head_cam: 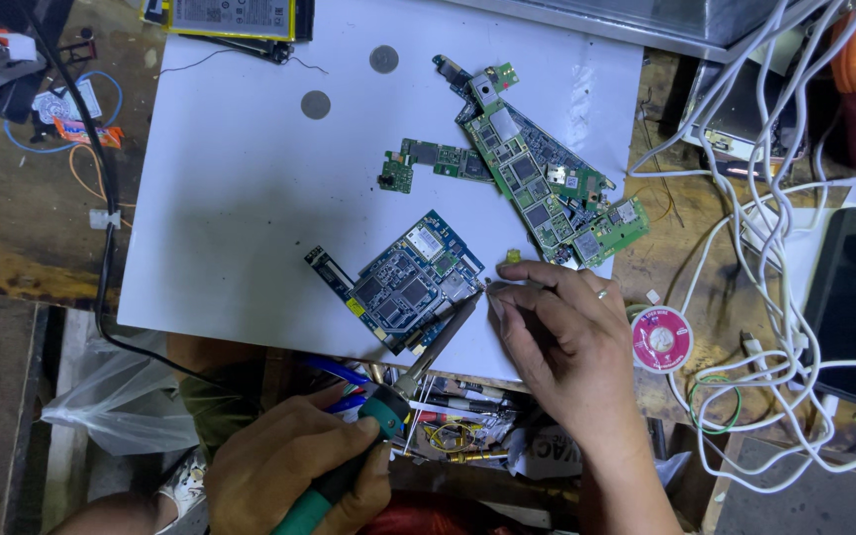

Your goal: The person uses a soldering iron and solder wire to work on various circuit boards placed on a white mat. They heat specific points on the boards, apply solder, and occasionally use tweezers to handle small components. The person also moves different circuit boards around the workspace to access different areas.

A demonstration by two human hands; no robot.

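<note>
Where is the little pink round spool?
The pink round spool sits on the wooden bench at the right, just beside the right hand, off the white sheet.

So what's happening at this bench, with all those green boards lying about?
A person is soldering. Their left hand grips a soldering iron with a teal handle, its tip at the edge of a blue circuit board on a white sheet. Their right hand pinches something thin right at that tip; it is too small to tell what. More green circuit boards lie farther up the sheet, and a pink spool sits beside the right hand.
</note>
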